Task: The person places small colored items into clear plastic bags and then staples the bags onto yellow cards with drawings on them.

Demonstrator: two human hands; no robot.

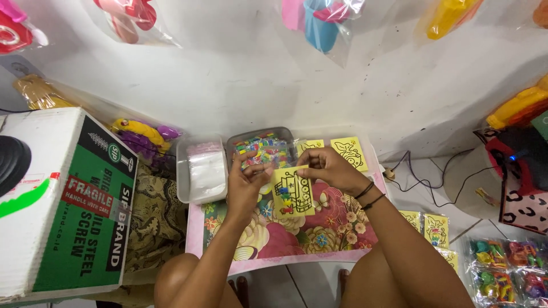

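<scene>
Both hands pinch a yellow picture card (pixel 293 191) by its top edge, over the floral tray (pixel 337 234): left hand (pixel 246 183) on the upper-left corner, right hand (pixel 331 166) on the upper-right. Card's long axis hangs toward the person. Clear tub of coloured bits (pixel 261 149) sits just behind, nearer the left hand.

The card (pixel 293 191) is yellow with a black line drawing and coloured bits. The mat (pixel 297 234) shows pink, red and cream flowers. The cardboard box (pixel 63 199) is white and green. The tub (pixel 200 168) is clear.
</scene>
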